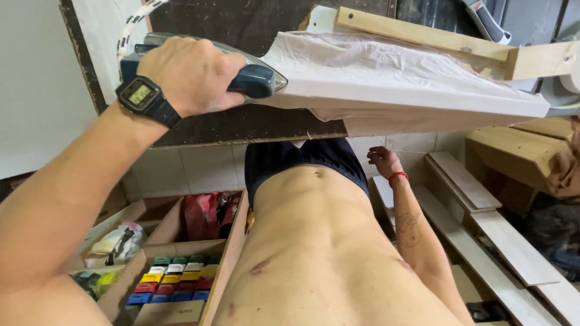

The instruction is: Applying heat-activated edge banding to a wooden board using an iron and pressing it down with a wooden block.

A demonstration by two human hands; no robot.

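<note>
My left hand (184, 72), with a black digital watch on the wrist, grips the handle of a dark blue clothes iron (257, 79). The iron's tip rests at the left end of a pale pink cloth (386, 75) spread over a white padded board (423, 108) in front of me. My right hand (383, 162), with a red band on the wrist, hangs beside my hip under the board. Its fingers are loosely curled and hold nothing. My bare torso and dark shorts fill the lower middle.
A wooden tray of compartments (157, 247) at lower left holds rows of small coloured blocks (175, 281), a red bag (202, 214) and rags. Wooden planks (483, 205) and beams lie at right. A wooden batten (423, 33) crosses the board's far side. The iron's white cord (130, 30) runs up left.
</note>
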